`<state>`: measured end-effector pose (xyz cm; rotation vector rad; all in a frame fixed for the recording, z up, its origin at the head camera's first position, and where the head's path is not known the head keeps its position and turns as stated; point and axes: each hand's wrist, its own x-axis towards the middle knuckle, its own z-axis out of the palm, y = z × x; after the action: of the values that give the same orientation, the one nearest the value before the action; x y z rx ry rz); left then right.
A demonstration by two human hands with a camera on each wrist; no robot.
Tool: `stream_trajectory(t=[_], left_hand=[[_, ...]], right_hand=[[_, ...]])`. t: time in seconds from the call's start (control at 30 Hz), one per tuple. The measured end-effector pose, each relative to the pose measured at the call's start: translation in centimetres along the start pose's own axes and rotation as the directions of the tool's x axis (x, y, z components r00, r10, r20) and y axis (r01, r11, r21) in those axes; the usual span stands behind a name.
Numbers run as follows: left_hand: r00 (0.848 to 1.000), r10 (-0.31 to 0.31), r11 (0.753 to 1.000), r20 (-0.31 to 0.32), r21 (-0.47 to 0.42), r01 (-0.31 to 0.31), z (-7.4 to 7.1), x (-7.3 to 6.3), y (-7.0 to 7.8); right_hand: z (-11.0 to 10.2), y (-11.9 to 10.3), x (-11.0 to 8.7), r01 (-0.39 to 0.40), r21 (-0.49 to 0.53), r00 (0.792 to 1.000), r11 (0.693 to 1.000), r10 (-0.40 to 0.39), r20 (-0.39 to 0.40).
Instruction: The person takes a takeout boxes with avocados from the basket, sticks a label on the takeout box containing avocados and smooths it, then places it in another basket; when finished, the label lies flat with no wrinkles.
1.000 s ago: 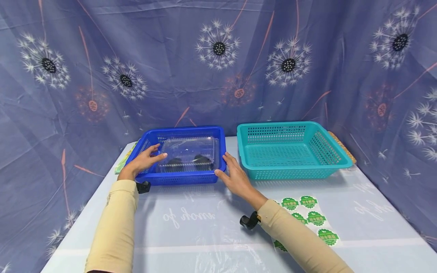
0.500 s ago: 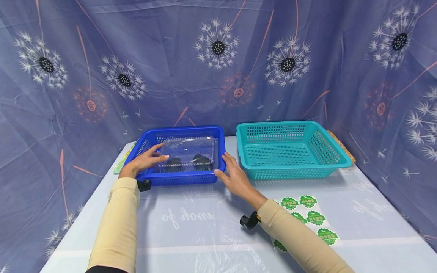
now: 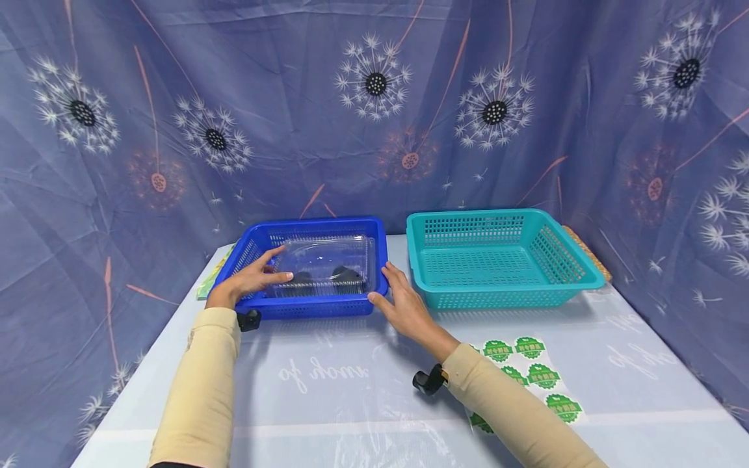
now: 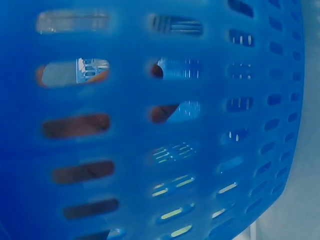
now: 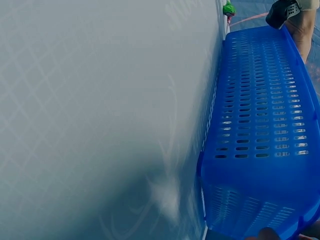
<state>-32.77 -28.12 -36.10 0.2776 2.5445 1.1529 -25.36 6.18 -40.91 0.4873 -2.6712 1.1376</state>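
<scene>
A blue plastic basket [image 3: 316, 307] stands at the back left of the table. Inside lies a clear plastic clamshell box [image 3: 328, 253] with dark rounded things [image 3: 346, 273] showing in it. My left hand [image 3: 248, 279] reaches over the basket's left front, thumb and fingers spread at the box's left side. The left wrist view is filled by the slotted basket wall [image 4: 132, 100], with parts of fingers [image 4: 75, 126] behind the slots. My right hand [image 3: 406, 309] rests against the basket's right front corner, fingers extended; in the right wrist view a fingertip [image 5: 268, 233] shows by that corner.
A teal basket [image 3: 497, 297] stands to the right, with a woven tan item [image 3: 587, 252] behind it. A sheet of green stickers [image 3: 541, 374] lies partly under the right forearm. A green-yellow packet [image 3: 207, 283] lies left of the blue basket.
My left hand has shifted slightly right and toward me over the clear box. The right hand and both baskets have stayed in place.
</scene>
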Motion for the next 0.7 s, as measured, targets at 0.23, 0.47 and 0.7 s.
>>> stream_trajectory(t=[0.23,0.47,0.7], left_hand=[[0.997,0.044,0.998,-0.056,0.052,-0.042,0.2,-0.4,0.3],[0.989,0.101,0.995,-0.110,0.034,-0.097,0.4,-0.8,1.0],[0.982,0.095,0.995,-0.166,-0.028,-0.101,0.9,-1.2,2.0]], right_hand=[[0.0,0.2,0.0,0.014,-0.001,1.000,1.000,-0.014,-0.004],[0.1,0.3,0.0,0.024,-0.003,1.000,1.000,-0.024,-0.007],[0.1,0.3,0.1,0.025,-0.002,1.000,1.000,-0.025,-0.013]])
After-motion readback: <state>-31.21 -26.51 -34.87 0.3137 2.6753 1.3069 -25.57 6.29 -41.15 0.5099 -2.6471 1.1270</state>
